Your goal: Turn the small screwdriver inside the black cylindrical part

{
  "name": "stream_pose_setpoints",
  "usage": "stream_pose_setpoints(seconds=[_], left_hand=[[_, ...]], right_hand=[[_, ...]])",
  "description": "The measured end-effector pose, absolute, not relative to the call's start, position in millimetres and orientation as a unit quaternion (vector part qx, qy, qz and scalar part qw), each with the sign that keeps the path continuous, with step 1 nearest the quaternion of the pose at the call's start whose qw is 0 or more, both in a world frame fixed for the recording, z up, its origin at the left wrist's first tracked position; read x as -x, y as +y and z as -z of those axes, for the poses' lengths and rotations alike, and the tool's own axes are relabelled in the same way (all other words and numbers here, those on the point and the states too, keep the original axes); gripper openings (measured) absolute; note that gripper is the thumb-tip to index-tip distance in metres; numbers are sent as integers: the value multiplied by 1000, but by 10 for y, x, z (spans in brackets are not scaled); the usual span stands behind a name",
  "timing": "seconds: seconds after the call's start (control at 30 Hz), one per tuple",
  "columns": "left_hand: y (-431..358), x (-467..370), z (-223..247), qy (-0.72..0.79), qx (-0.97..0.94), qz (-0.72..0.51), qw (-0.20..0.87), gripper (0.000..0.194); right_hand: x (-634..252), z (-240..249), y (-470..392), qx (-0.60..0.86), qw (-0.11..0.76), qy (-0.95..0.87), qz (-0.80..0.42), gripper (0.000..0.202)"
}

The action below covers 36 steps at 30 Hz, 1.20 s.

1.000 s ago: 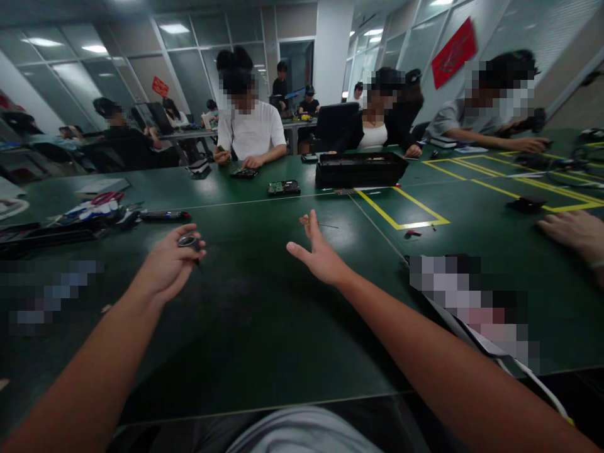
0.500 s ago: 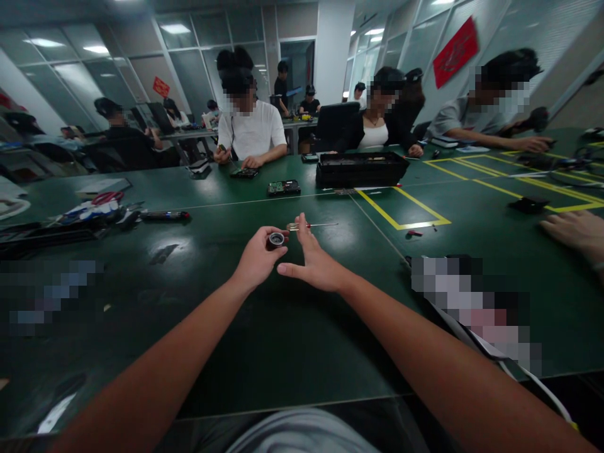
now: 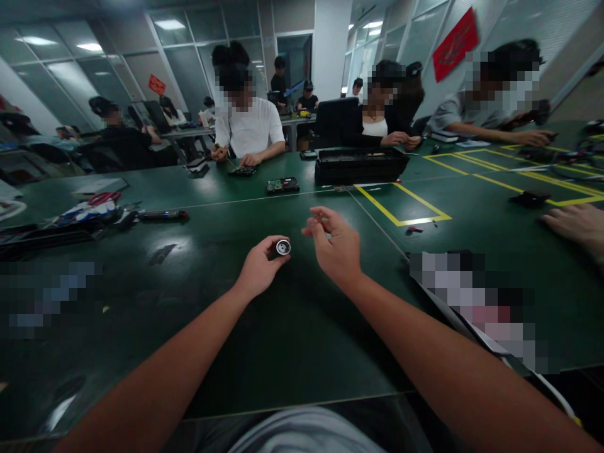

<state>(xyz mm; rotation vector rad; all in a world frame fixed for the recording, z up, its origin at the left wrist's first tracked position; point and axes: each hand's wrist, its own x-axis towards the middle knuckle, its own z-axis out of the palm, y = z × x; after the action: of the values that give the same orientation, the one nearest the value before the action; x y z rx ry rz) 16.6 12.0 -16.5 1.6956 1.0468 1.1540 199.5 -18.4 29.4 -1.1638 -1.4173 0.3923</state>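
My left hand (image 3: 258,267) is closed around a small dark cylinder with a silver rim (image 3: 283,247), its round open end turned up towards me. To the right of it, apart from the cylinder, my right hand (image 3: 336,242) is raised over the green table (image 3: 283,352). Its fingers are curled in with the tips close together. What lies between them, if anything, is too hidden to name. The screwdriver seen earlier beside this hand does not show now.
Beyond my hands are a circuit-board device (image 3: 282,185) and a long black box (image 3: 361,165). A pen-like tool (image 3: 163,216) lies left, near a cluttered pile (image 3: 97,204). Yellow tape (image 3: 423,222) marks the table at right. Co-workers sit opposite; another person's hand (image 3: 573,226) rests at right.
My right hand has moved right, away from the cylinder, and its spread fingers have curled in. The screwdriver is out of sight. My left hand has shifted slightly right and down with the cylinder.
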Motion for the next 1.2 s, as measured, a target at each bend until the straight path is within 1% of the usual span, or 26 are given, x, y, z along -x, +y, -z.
stream_pose_setpoints(seconds=[0.1, 0.17, 0.27, 0.37, 0.5, 0.8, 1.07, 1.2], left_hand=[[122, -145, 178, 416, -674, -456, 406, 40], [126, -134, 195, 414, -674, -457, 407, 41], [130, -128, 217, 416, -676, -457, 401, 42], [125, -130, 213, 418, -680, -456, 394, 43], [111, -135, 185, 420, -680, -456, 392, 44], [137, -133, 224, 415, -683, -463, 383, 44], [122, -127, 214, 426, -678, -459, 386, 46], [137, -115, 235, 426, -687, -462, 365, 45]], right_hand=[[-2021, -368, -230, 520, 610, -582, -135, 31], [-2024, -387, -255, 501, 624, -585, -129, 29], [-2011, -369, -266, 452, 636, -606, -152, 25], [-1995, -335, -257, 432, 628, -626, -163, 20], [-1987, -317, -242, 448, 608, -639, -145, 16], [-1993, -327, -228, 448, 605, -646, -127, 15], [-1997, -315, -224, 456, 594, -649, -132, 18], [-2014, -324, -230, 451, 576, -659, -176, 19]])
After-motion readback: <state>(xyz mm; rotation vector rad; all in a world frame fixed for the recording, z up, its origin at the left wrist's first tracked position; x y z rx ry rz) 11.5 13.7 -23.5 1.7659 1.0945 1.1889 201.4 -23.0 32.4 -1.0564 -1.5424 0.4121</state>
